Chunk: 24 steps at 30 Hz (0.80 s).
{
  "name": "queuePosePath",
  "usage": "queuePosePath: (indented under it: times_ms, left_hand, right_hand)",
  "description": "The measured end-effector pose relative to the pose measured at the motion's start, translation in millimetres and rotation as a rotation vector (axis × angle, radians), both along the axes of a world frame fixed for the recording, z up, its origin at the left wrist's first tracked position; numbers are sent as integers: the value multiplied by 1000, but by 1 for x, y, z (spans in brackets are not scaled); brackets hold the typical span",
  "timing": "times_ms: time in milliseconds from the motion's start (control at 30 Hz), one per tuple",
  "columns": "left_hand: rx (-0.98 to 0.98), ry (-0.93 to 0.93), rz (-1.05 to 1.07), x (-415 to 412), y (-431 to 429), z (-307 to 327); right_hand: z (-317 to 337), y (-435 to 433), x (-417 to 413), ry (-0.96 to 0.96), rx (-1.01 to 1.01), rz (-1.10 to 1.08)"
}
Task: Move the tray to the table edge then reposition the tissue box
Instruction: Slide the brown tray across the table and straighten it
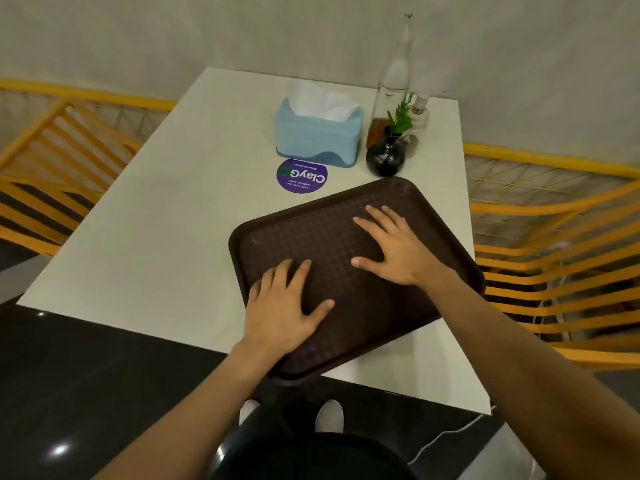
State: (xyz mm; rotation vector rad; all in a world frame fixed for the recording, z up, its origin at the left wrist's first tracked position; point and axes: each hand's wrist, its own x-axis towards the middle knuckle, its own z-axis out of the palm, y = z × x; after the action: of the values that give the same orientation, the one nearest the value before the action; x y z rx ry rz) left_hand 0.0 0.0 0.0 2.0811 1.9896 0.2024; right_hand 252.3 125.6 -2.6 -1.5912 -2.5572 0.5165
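**A:** Nearest the camera, what lies against the tray?

**B:** Two bare hands. The left hand [287, 306] rests palm down on the near left part of the brown tray [332, 237], fingers spread flat and closed on nothing. The right hand [391, 247] lies just beyond it, also flat and splayed on the tray's textured floor, gripping nothing.

**A:** And the tray itself?

**B:** It sits askew on the white surface [166, 216], its near corner overhanging the surface's front edge above the dark floor [86, 375], where two white shoe tips [329, 415] show.

**A:** Beyond the tray?

**B:** A round purple sticker [302, 176] lies just past its far rim. Behind the sticker stands the blue tissue box [318, 136], upright, white tissue rising from its top, clear of the tray. Right of the box, a dark round vase [386, 157] holding a green sprig stands close to the tray's far corner.

**A:** Farther still?

**B:** A tall clear bottle [393, 84] behind the vase, near the pale wall. Yellow slatted chairs [554, 265] flank the surface on both sides of the tray.
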Motion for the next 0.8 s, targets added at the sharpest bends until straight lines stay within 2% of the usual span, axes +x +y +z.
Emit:
queuePosePath:
  times_ms: [33, 100, 267, 467, 667, 800]
  left_hand:
    - [-48, 16, 2, 0, -3, -1]
    - [-23, 89, -11, -5, -8, -11]
    - [49, 122, -57, -33, -10, -20]
    - [-9, 103, -103, -79, 5, -15]
    - [27, 132, -72, -107, 7, -8]
    - [-10, 149, 60, -129, 12, -5]
  right_hand:
    - [-3, -1, -1, -45, -32, 38]
    - [-10, -2, -2, -126, -68, 58]
    - [-20, -12, -17, -145, -22, 3]
    - [-19, -20, -58, -163, 8, -99]
    - [-16, -29, -113, -211, 20, -250]
    - [-13, -36, -158, -227, 19, -306]
